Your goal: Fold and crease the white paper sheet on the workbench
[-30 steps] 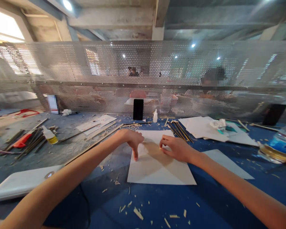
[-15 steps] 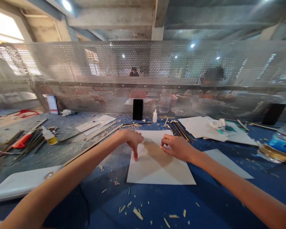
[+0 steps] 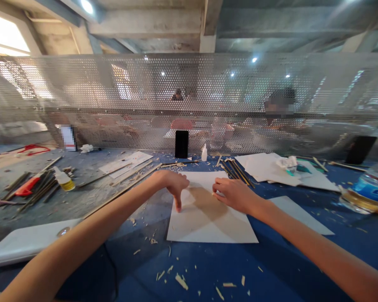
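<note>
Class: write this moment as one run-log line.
left hand: spread over white sheet | right hand: curled over sheet, hold unclear | beyond sheet: small white bottle, upright

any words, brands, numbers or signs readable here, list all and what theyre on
No text can be read.
Blue-labelled bottle: pale marking, too blurred.
Yellow-banded small bottle: any print too small.
Lit phone at left: screen pixelated.
White case: round mark, no legible letters.
White sheet: no writing visible.
</note>
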Demonstrator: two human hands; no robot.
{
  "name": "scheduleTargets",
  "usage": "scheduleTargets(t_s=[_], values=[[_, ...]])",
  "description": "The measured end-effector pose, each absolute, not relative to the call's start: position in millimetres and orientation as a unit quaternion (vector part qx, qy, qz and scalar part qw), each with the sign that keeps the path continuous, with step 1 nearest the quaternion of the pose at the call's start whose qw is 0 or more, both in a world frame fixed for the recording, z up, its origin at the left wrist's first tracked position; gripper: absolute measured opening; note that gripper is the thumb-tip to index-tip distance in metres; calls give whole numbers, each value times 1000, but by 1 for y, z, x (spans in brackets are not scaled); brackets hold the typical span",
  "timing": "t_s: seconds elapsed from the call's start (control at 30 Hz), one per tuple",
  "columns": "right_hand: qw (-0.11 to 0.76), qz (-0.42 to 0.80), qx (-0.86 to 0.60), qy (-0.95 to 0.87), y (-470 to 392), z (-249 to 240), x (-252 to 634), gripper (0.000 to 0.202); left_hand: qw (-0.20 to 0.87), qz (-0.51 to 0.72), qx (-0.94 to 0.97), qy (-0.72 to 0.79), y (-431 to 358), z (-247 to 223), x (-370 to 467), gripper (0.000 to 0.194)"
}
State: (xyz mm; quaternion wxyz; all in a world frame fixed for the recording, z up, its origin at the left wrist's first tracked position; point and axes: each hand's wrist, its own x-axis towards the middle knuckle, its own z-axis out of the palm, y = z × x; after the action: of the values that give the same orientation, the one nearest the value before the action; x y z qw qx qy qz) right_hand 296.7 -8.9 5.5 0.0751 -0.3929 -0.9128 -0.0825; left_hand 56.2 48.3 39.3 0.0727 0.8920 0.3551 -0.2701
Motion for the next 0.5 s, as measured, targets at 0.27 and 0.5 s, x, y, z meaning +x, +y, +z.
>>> scheduleTargets(t_s=[0.27, 0.5], values=[[78, -59, -378, -920, -9, 8, 299, 9, 67, -276, 888, 362, 48, 39, 56, 100], [77, -35, -359, -930, -11, 1, 292, 12, 84, -262, 890, 364, 50, 38, 55, 101]])
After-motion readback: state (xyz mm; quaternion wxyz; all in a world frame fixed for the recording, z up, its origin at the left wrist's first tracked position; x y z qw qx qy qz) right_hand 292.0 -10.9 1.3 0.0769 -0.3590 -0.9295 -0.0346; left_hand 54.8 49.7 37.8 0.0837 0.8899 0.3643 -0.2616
